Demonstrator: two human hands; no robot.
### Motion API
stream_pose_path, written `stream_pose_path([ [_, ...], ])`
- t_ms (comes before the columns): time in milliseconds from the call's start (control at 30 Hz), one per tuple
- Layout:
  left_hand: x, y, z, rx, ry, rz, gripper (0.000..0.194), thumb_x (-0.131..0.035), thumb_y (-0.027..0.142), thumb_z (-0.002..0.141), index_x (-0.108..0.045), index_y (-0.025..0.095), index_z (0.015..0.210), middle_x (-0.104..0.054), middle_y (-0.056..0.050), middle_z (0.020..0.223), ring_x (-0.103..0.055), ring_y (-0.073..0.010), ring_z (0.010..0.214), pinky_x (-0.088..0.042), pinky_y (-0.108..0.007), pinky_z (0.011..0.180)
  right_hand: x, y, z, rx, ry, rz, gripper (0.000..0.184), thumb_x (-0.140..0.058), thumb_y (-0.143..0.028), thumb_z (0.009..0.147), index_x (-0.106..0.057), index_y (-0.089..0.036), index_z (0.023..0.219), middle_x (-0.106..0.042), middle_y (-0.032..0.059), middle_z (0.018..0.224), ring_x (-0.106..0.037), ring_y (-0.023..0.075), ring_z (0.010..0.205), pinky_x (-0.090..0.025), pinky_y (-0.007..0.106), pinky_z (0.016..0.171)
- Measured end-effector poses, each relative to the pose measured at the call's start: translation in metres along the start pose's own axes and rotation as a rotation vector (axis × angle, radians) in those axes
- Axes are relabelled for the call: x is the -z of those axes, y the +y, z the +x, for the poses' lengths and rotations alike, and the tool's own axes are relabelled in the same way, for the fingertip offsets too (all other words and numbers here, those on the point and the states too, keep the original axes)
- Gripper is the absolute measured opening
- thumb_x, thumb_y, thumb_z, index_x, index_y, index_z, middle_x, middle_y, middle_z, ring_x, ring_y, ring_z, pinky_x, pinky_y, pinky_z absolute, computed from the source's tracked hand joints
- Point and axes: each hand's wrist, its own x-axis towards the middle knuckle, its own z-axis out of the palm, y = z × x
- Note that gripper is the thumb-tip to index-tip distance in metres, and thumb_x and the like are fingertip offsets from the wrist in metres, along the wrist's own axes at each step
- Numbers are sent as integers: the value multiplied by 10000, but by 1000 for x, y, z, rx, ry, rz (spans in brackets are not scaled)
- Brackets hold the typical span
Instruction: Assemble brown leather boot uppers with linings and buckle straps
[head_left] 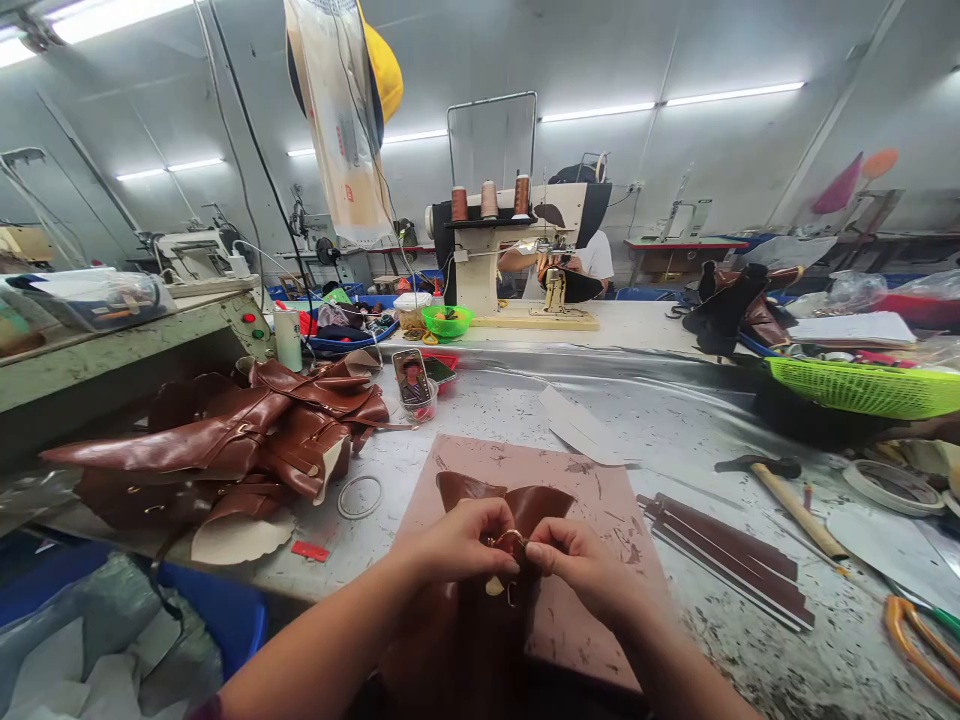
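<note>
Toward the surface's (510, 390) left edge, brown leather pieces (217, 430) lie heaped, some already bearing buckles. At the pink board's (615, 490) front edge, your left hand (474, 537) and right hand (576, 556) pinch a small fitting (512, 538) on another leather piece (541, 505), fingers closed; its fastening appears unfinished. Near the board's right edge, dark strips (720, 555) remain unattached.

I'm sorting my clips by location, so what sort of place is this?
Probably a leather-goods workshop, perhaps for footwear: there's an industrial-looking sewing machine straight ahead, a heap of brown, leather-like pieces on the left, and a hammer on the right.
</note>
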Motion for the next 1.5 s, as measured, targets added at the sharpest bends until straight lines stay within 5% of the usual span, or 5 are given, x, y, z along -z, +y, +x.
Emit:
stream_pose_path([
  [300,23,-10,-2,-213,633,447,455,-631,260,711,-481,168,1131,-442,-129,1299,-375,-250,1220,-268,-437,1028,15,32,-12,274,57,-288,789,-696,-406,660,-314,-285,1340,-149,134,1462,-408,311,1204,-416,447,915],
  [567,-7,-58,-102,30,-10,551,947,-723,235,583,-216,290,1380,-188,-91,1465,-211,-295,1320,-248,-464,1053,0,61,-10,306,118,-727,737,-498,-122,737,-207,-280,1395,-124,85,1478,-251,262,1302,-348,441,997],
  [767,-60,-81,-73,-40,284,979,873,-733,228,589,-311,270,1352,-248,-153,1427,-239,-383,1286,-272,-582,996,-24,60,25,480,410,-748,480,-511,-292,813,-425,-206,1277,-406,131,1341,-381,297,1223,-380,498,956],
  [1267,-63,-83,-34,-8,630,866,928,-655,320,583,-234,55,1367,-204,-238,1418,-166,-387,1307,-215,-596,1024,-30,70,43,628,436,-747,487,-401,-107,741,-426,-184,1221,-507,118,1184,-450,257,1131,-409,486,932],
  [1500,-5,-69,-68,-157,813,546,410,-369,123,747,-612,202,1068,-669,-68,1039,-628,-204,956,-506,-312,827,22,61,37,537,624,-950,365,-407,-219,797,-487,-212,1153,-518,140,1162,-475,316,1076,-449,474,812],
])
